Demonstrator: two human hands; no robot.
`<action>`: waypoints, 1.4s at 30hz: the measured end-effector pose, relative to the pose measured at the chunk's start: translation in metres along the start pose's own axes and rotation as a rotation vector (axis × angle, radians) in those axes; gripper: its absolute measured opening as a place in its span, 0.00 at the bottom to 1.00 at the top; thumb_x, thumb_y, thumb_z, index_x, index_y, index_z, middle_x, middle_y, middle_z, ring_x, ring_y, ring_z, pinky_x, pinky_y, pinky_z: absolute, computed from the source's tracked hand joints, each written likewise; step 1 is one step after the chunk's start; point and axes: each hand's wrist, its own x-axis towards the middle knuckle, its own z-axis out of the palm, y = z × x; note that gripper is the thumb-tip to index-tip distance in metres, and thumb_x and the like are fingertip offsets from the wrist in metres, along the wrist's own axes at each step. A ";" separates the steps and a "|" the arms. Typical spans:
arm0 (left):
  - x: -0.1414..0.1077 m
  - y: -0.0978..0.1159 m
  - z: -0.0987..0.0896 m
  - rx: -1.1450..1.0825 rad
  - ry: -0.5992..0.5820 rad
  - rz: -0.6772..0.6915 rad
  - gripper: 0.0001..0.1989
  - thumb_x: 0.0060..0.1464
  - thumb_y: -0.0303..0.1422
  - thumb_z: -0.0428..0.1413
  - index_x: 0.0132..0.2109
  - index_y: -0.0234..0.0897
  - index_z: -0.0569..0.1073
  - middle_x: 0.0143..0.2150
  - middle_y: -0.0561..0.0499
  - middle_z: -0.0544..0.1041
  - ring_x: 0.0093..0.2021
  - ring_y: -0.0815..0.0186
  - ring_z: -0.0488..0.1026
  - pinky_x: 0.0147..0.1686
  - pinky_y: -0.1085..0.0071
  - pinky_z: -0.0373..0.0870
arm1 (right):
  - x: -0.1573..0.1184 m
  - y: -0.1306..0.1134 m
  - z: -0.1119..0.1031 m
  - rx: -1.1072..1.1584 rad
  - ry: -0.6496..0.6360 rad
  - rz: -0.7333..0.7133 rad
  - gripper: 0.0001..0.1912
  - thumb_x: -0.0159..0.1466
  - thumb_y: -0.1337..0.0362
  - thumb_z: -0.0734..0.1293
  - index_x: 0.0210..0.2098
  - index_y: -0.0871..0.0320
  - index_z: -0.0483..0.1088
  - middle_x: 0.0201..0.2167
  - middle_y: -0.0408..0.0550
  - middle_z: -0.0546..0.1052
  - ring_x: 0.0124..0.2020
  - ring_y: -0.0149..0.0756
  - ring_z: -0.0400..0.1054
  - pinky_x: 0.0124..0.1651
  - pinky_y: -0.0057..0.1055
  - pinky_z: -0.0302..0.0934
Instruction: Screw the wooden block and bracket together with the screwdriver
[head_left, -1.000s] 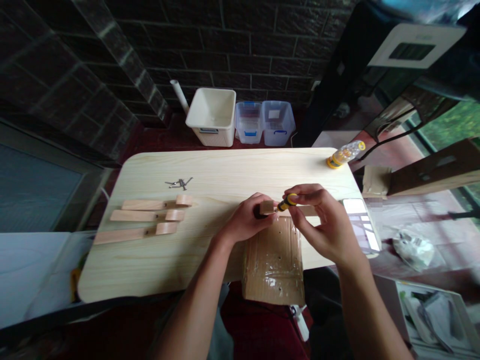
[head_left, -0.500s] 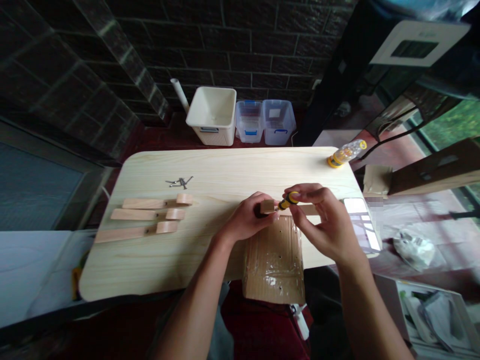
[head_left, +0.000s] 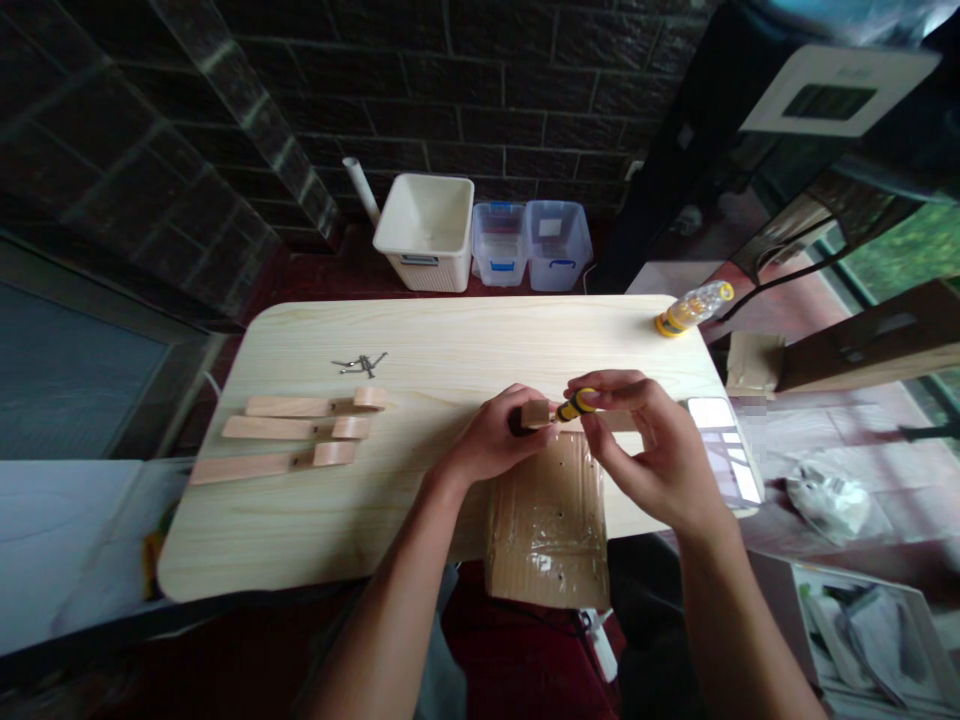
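Note:
My left hand (head_left: 501, 432) is closed around the blocky end of a wooden piece (head_left: 535, 413), whose flat strip runs right beneath my other hand. Between the fingers of my right hand (head_left: 637, 430) is a short yellow-and-black screwdriver (head_left: 576, 404), tilted, its tip at the wood beside the block. The tip itself is too small to make out. Under the work lies a taped cardboard sheet (head_left: 547, 520) that overhangs the table's front edge. Several similar wooden pieces (head_left: 289, 429) rest at the left, each a strip with a curved end. Beyond them is a small pile of screws (head_left: 361, 364).
A clear bottle-shaped container with yellow ends (head_left: 694, 308) stands at the table's (head_left: 450, 340) back right corner. A phone-like flat object (head_left: 724, 452) lies at the right edge. Behind the table are a cream bin (head_left: 424, 235) and two clear plastic boxes (head_left: 531, 245).
The yellow screwdriver has turned slightly in my right fingers, which have shifted a little. My left hand and the wooden piece stay in place.

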 end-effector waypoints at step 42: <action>0.000 -0.006 0.001 0.006 0.010 0.029 0.09 0.62 0.38 0.63 0.46 0.39 0.78 0.49 0.45 0.81 0.50 0.57 0.78 0.52 0.58 0.74 | -0.001 0.005 0.001 0.038 0.037 0.041 0.10 0.71 0.70 0.70 0.49 0.50 0.71 0.51 0.49 0.78 0.53 0.43 0.78 0.53 0.46 0.76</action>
